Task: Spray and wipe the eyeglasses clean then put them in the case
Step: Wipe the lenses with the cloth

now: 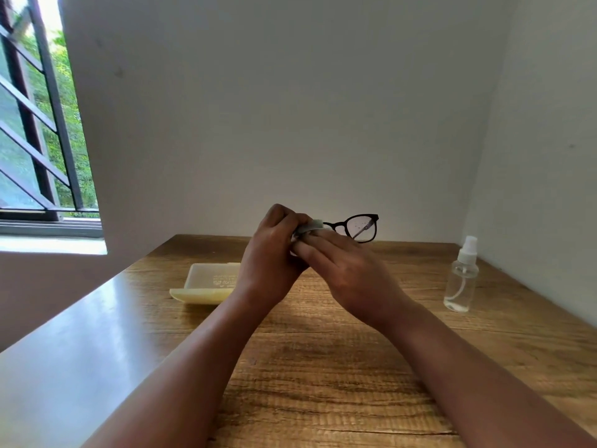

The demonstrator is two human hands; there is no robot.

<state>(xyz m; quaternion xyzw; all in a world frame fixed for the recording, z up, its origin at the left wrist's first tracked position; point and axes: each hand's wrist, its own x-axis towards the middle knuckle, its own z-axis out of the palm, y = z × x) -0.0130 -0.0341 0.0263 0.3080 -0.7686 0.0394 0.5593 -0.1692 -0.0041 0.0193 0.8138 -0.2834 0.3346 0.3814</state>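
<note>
While both hands hold them up above the table (323, 367), the glasses (361, 227) sit at mid-frame, raised clear of the wood. They have a black frame; only one lens shows, sticking out to the right of the hands, speckled with droplets, with a temple arm visible through it. The other lens is hidden behind the fingers and a pale grey cloth (308, 227). The left hand (274, 250) has its fingers curled round the cloth, pressing it onto the covered lens. The right hand (349, 273) lies against it from the right, fingers fairly straight and laid under the cloth and frame; whether its thumb pinches anything I cannot tell. Behind the left wrist an open cream case (206, 284) lies on the table, partly hidden. Well to the right stands a clear spray bottle (460, 279), upright, with a white nozzle. A barred window (38, 124) is at far left.
</note>
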